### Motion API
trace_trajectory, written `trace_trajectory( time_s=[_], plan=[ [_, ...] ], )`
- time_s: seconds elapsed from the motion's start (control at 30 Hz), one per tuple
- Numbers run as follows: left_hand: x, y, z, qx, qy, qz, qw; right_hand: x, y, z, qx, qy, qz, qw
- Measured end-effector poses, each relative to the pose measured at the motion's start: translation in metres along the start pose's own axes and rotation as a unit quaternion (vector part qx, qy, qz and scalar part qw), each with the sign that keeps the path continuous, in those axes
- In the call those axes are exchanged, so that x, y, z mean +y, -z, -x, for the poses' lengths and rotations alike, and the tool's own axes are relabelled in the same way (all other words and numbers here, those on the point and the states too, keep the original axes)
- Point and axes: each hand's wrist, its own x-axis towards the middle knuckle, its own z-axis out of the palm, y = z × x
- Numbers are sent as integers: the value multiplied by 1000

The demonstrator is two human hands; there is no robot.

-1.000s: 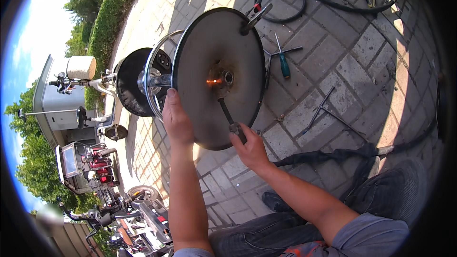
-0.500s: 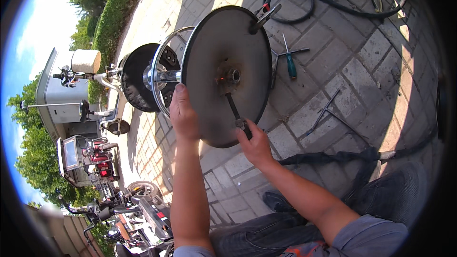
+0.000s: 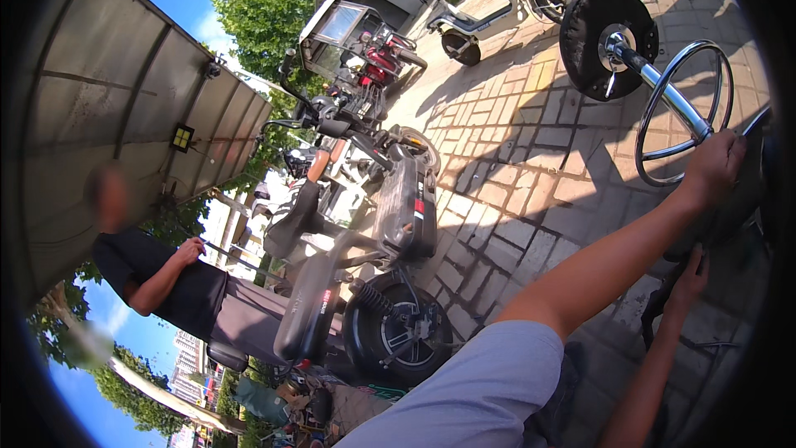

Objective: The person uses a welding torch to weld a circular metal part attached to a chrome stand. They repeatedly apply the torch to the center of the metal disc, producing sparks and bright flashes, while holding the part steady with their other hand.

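Observation:
A bar stool lies on its side at the right, with a black round seat (image 3: 609,41), a chrome column (image 3: 663,87) and a chrome footrest ring (image 3: 645,137). Its dark disc base is mostly lost in the dim right rim. My left hand (image 3: 715,168) is closed on the edge of that base, beside the column's end. Lower down, my right hand (image 3: 690,282) is by the base's underside, fingers closed round a dark electrode holder that shows only in part; a black cable (image 3: 651,315) hangs beside it.
Left of my arm stands an electric bike with a black rear wheel (image 3: 398,328). Behind it a person in a dark shirt (image 3: 162,278) stands under a metal canopy (image 3: 124,99). Farther off are a red three-wheeler (image 3: 377,62) and a white scooter (image 3: 489,25). Brick paving (image 3: 514,166) lies between.
The view has swung left, so stool and hands now sit at the right edge. The bike and standing person have come into fuller view. Both hands stay at the stool's base.

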Motion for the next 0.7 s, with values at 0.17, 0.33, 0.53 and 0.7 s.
trace_trajectory(
  time_s=[0.17, 0.33, 0.53, 0.7],
  plan=[
    [-17, 10, -1, 33, -3, 23, 999, -5, -24, 21, 20, -10, 6, 1000],
    [20, 36, -3, -33, 28, 60, 997, -5, -20, 21, 24, -2, 24, 999],
    [33, 38, -5, -3, 12, 85, 996, -4, -13, 15, 1, 19, 14, 1000],
    [7, 24, -1, 21, 16, 75, 997, 7, -16, 13, -2, 21, 3, 1000]
  ],
)
